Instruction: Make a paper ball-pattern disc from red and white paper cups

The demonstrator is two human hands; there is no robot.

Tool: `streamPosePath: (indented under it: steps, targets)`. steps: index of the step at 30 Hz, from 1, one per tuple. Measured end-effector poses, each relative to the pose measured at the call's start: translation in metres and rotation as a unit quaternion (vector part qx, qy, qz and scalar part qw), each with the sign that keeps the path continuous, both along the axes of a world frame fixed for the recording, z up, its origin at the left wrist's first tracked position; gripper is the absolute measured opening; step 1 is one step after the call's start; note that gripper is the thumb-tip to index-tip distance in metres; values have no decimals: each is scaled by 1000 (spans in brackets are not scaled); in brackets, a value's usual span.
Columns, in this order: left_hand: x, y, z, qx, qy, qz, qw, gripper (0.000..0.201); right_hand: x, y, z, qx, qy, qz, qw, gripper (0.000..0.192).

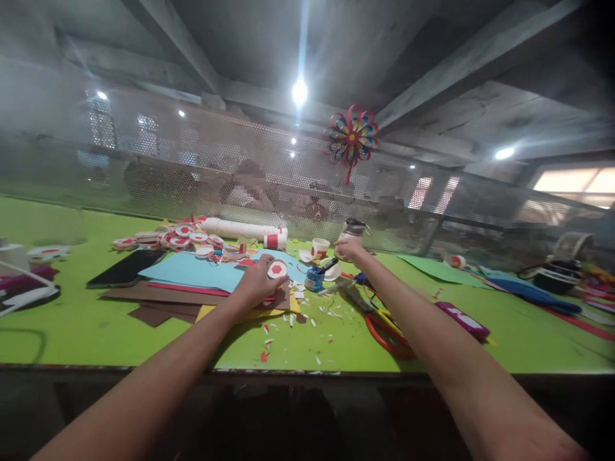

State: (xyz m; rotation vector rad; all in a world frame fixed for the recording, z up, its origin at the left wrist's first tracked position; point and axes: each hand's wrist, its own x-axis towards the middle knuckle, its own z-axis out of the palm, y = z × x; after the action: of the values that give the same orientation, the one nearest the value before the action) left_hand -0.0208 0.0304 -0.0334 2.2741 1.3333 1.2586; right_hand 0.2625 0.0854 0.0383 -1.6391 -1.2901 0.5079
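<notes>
My left hand (257,282) is closed around a small round white paper-cup piece (277,269) with a red shape in its middle. It is held just above the stacked coloured paper sheets (192,272). My right hand (350,248) reaches farther out, its fingers closed around the lower part of a jar (354,228) with a dark lid; part of the jar is hidden behind the hand. Between the hands stands a small blue pot (314,280) with a dark stick-like thing in it. Behind it is a white-and-red paper cup (320,248).
A heap of red-and-white cup pieces (180,237) lies left, near a black phone (125,267). Red-handled scissors (387,333) lie under my right forearm, with a purple box (462,320) beyond. Paper scraps litter the green table (168,349); a perforated screen (192,166) stands behind.
</notes>
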Motion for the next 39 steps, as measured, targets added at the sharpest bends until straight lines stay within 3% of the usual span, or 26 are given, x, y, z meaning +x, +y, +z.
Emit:
streamPosePath:
  steps: [6,11,17,26,31,39]
  targets:
    - [0,1,0,8,-6,-5,1000,44,12,-36,-16,-37,10,-18,999,32]
    - [2,1,-2,39,-16,-24,999,44,-8,-62,-40,-25,20,26,999,31]
    - [3,-3,0,87,-33,-52,994,43,-36,-56,-55,33,39,56,997,32]
    - [3,-8,4,95,-50,-40,993,43,-44,-51,-75,64,53,30,996,31]
    - [4,-14,4,65,-29,-71,995,42,-44,-50,-72,38,42,25,998,30]
    - [15,-35,6,8,79,-153,985,42,-39,-34,-55,21,0,16,1000,31]
